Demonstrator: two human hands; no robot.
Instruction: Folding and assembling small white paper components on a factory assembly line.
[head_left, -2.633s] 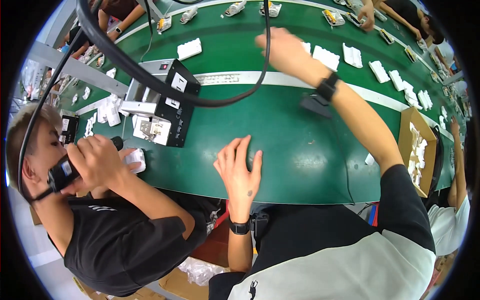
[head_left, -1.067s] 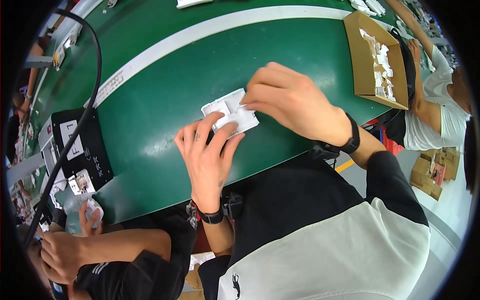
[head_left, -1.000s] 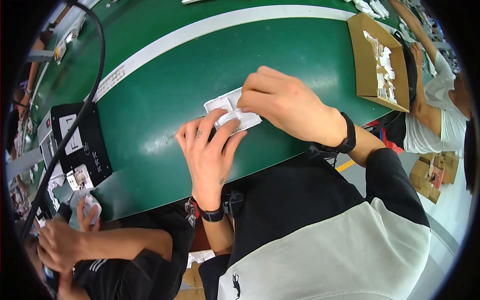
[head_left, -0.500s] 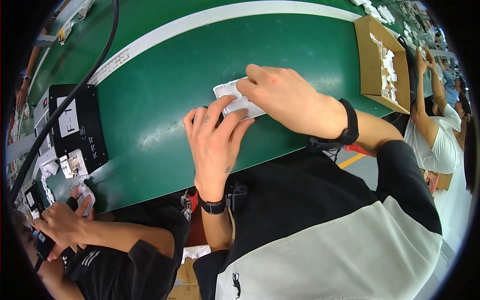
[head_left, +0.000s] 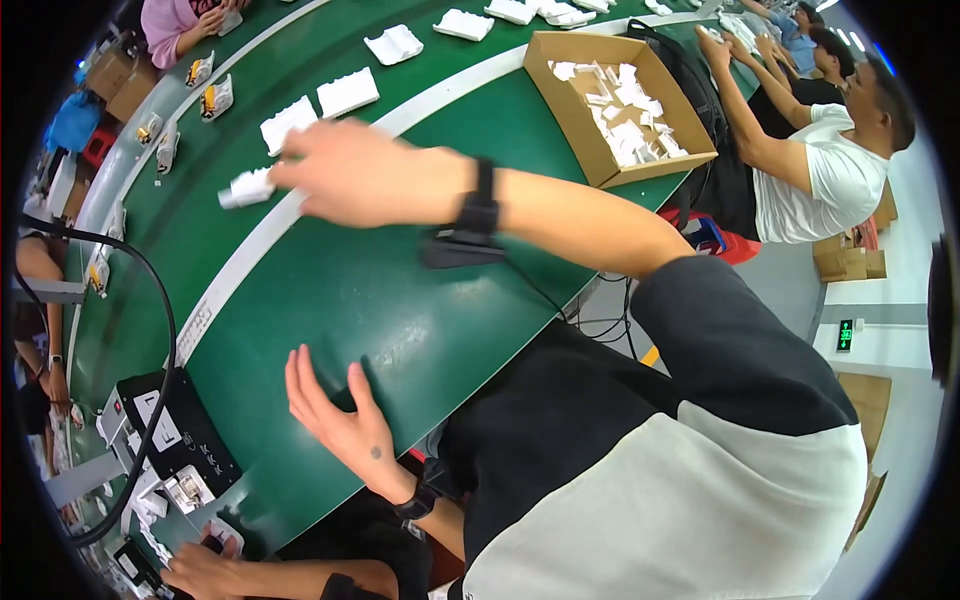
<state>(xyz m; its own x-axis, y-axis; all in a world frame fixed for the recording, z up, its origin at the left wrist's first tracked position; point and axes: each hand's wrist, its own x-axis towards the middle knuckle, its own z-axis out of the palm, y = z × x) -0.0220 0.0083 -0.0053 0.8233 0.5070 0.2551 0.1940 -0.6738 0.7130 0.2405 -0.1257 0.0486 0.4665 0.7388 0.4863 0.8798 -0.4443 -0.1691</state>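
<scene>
My right hand [head_left: 385, 180] reaches far left across the green bench, smeared by motion. Its fingers meet the near end of a white plastic casing [head_left: 246, 189] at the pale strip that edges the far lane; the fingertips are partly blurred and hidden. Just beyond the hand lie two more white casings, a nearer one [head_left: 290, 124] and a ribbed one [head_left: 348, 92]. My left hand [head_left: 345, 425] hovers over the near part of the bench [head_left: 400, 320], its fingers spread and nothing in them.
A cardboard box [head_left: 565, 120] of small white parts stands at the right. Black equipment [head_left: 180, 430] with a cable sits at the left. A co-worker's hand [head_left: 200, 570] works at the lower left. Further casings [head_left: 394, 45] line the far lane; another person [head_left: 840, 165] sits at right.
The view has swung left. My right hand has carried the white casing from the bench to the far lane. My left hand has let go and spread its fingers.
</scene>
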